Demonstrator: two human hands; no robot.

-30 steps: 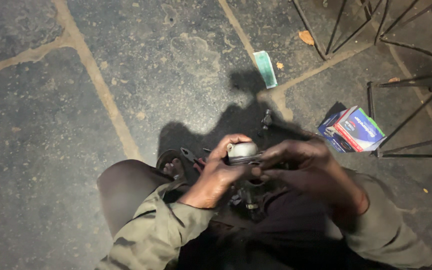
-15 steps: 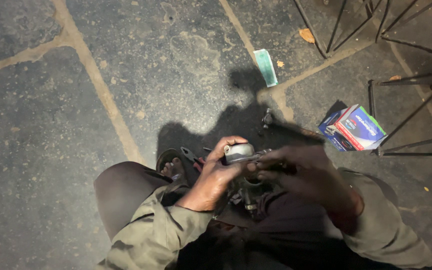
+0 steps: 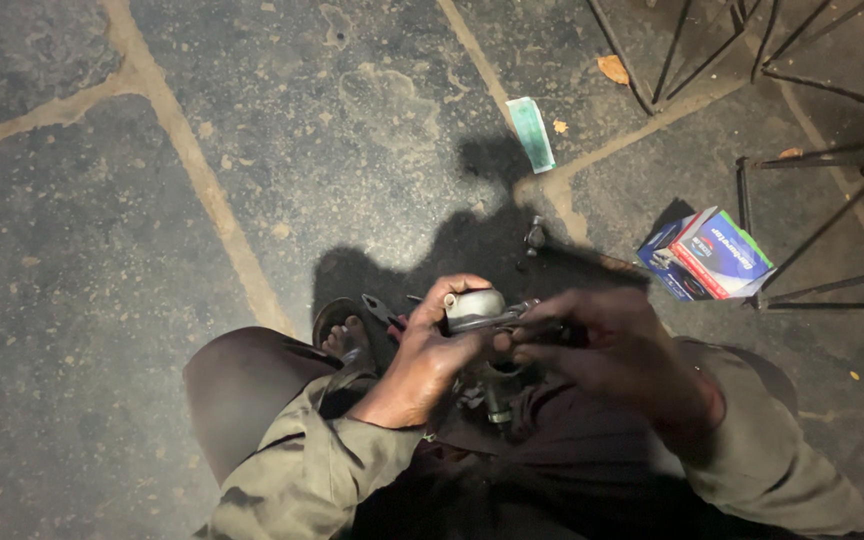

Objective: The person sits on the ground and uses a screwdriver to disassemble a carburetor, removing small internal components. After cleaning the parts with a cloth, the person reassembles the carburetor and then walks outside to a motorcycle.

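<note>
My left hand (image 3: 430,350) grips a small grey metal cylinder part (image 3: 474,308) over my lap. From the other side my right hand (image 3: 592,335) closes its fingers on the thin rod end sticking out of that part. Below the hands a darker metal assembly (image 3: 497,390) rests between my legs, partly hidden by them. My bare foot in a sandal (image 3: 344,330) lies just left of the hands, with pliers (image 3: 384,314) beside it.
I sit on a grey stone-paved floor with pale joints. A blue and red cardboard box (image 3: 709,255) lies to the right, a green paper strip (image 3: 531,133) farther ahead, a small dark metal piece (image 3: 535,236) between. Black metal frames (image 3: 832,160) stand at the right.
Both hands have shifted slightly on the grey part, and it has tilted a little in my left hand. Nothing else has moved.
</note>
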